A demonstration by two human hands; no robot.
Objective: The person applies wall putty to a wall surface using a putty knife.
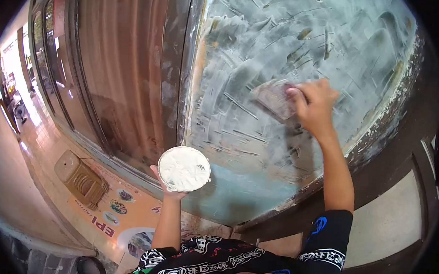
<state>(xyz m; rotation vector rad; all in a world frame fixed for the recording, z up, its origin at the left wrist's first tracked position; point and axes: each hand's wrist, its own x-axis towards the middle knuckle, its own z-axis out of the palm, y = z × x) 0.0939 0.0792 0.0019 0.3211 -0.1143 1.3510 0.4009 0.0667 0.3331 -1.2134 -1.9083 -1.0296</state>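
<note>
My left hand [174, 194] supports a round tub of white paste [184, 169] from below, its fingers mostly hidden under it. White paste fills it to the rim, with a grey mark at one side. My right hand [318, 106] grips a flat, translucent spreader [275, 98] between thumb and fingers. The blade lies against the wall [241, 108], which is smeared with whitish paste over darker, bluish-grey patches. Streaks and dark scratches run over much of this surface. Lower down, a smoother pale blue-green strip [242, 185] shows.
Brown curtained window panels [129, 58] stand left of the wall. A brown plastic stool [85, 182] lies on its side on an orange printed banner [109, 210] on the floor. Dark wooden framing with pale panels [389, 218] is at the right.
</note>
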